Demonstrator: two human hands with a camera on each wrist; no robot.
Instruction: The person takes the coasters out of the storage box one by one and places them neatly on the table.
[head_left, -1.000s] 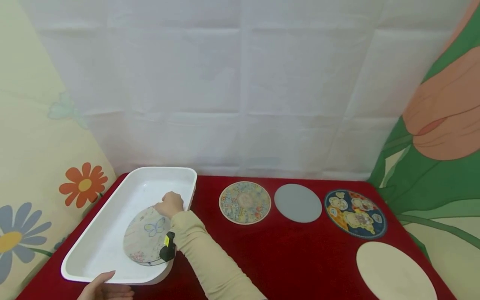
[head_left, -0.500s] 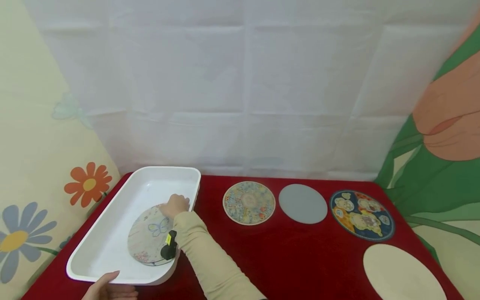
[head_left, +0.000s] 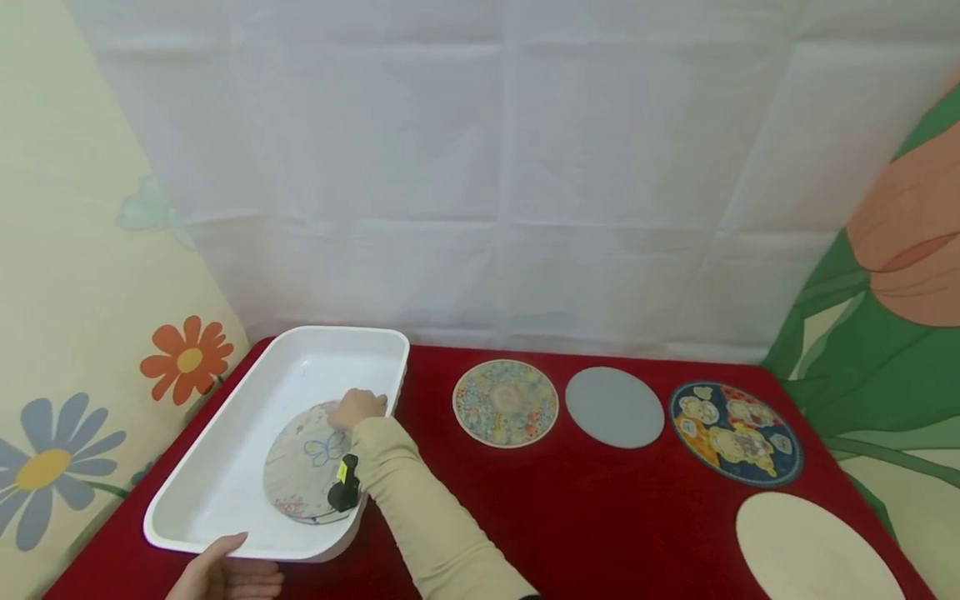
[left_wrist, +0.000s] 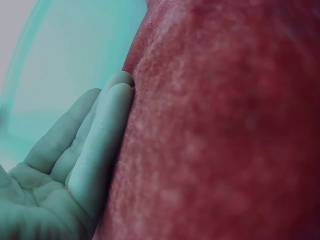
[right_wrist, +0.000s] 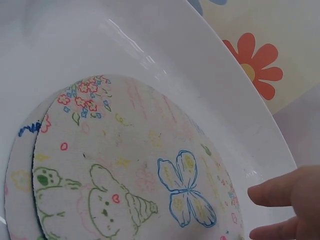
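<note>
Two round mats lie stacked and slightly offset inside a white plastic tray [head_left: 225, 467]. The upper round mat [right_wrist: 125, 165] carries line drawings of a butterfly, flowers and an animal; the lower round mat [right_wrist: 17, 155] peeks out along one side with a blue mark. My right hand [head_left: 358, 408] is at the stack's far edge, and the right wrist view shows two separated fingertips beside the rim. At the tray's near edge is my left hand [head_left: 228, 573], thumb by the rim. In the left wrist view its fingers [left_wrist: 100, 145] are straight, along the red cloth.
On the red tablecloth [head_left: 585, 517], right of the tray, lie a floral round mat [head_left: 506, 404], a plain grey one [head_left: 615, 408], a dark blue one with bears [head_left: 735, 433] and a cream oval one [head_left: 817, 546]. A white sheet [head_left: 450, 167] hangs behind.
The whole scene shifts slightly to the right in the head view. Both hands keep their places at the tray, and the stack stays put inside it.
</note>
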